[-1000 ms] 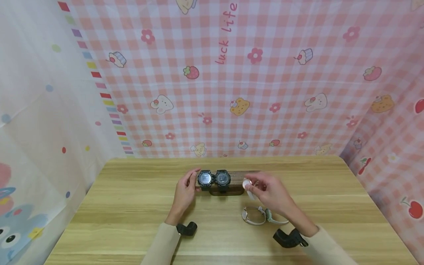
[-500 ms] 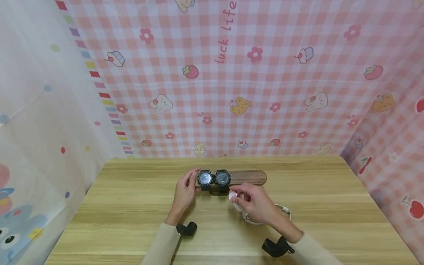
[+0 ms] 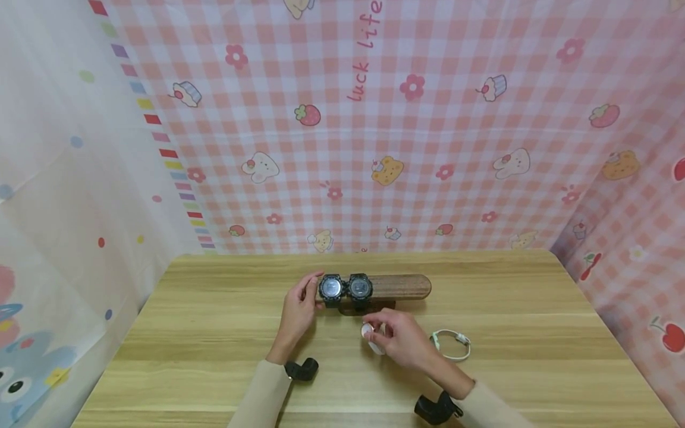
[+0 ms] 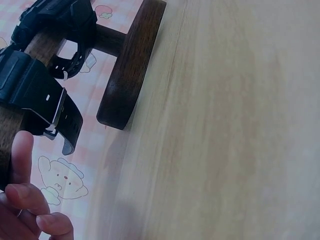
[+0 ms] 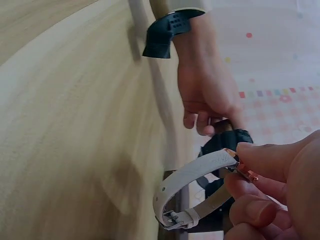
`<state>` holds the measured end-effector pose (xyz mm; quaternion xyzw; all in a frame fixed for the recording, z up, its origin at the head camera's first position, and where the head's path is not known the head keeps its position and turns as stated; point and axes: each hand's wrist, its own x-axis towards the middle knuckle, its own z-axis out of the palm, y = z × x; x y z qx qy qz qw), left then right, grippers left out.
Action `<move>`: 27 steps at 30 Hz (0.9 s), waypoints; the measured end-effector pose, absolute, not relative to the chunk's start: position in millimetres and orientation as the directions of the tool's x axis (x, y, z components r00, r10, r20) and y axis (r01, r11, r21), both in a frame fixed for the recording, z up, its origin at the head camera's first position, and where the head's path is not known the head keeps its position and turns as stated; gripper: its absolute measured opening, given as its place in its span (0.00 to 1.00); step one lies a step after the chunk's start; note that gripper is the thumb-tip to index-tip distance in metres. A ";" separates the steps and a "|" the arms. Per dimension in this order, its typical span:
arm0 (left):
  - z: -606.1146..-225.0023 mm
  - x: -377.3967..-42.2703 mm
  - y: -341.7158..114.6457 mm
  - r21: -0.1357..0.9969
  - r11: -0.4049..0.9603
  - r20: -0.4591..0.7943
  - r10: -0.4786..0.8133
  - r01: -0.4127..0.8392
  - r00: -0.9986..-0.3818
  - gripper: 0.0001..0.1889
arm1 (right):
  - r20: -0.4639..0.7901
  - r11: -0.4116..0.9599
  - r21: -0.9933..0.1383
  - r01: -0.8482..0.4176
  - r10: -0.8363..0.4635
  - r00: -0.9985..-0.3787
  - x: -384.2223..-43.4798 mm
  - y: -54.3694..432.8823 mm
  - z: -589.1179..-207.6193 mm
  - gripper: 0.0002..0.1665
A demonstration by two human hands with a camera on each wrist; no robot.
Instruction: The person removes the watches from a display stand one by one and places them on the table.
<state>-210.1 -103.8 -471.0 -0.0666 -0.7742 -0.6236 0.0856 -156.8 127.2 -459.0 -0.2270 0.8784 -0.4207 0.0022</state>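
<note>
My left hand point(image 3: 298, 308) grips the left end of a dark wooden watch stand point(image 3: 401, 287). Two black watches point(image 3: 332, 288) sit side by side around its bar, near that hand. Between thumb and fingers, my right hand point(image 3: 402, 340) pinches a white-strapped watch point(image 5: 195, 172) with a rose-gold case. Its strap is buckled into a loop. In the head view this watch is in front of the stand, above the table and apart from the bar. Another pale-strapped watch point(image 3: 452, 345) lies on the table to the right of my right hand.
The stand's foot point(image 4: 131, 65) rests on the wood-grain table point(image 3: 214, 345). A patterned pink checked cloth point(image 3: 342, 148) hangs behind the table, with more cloth at both sides. Black wrist mounts point(image 3: 302, 370) are on both forearms.
My right hand has moved left and toward me with the white watch, away from the stand's right end. A watch seen lying on the table is now out of sight. My left hand stays put.
</note>
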 end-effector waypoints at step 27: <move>-466.5 -207.9 -103.4 0.947 0.245 0.216 -0.006 0.208 -0.976 0.16 | 0.166 0.614 -0.669 -0.418 -0.425 -0.890 -154.9 112.6 -480.4 0.14</move>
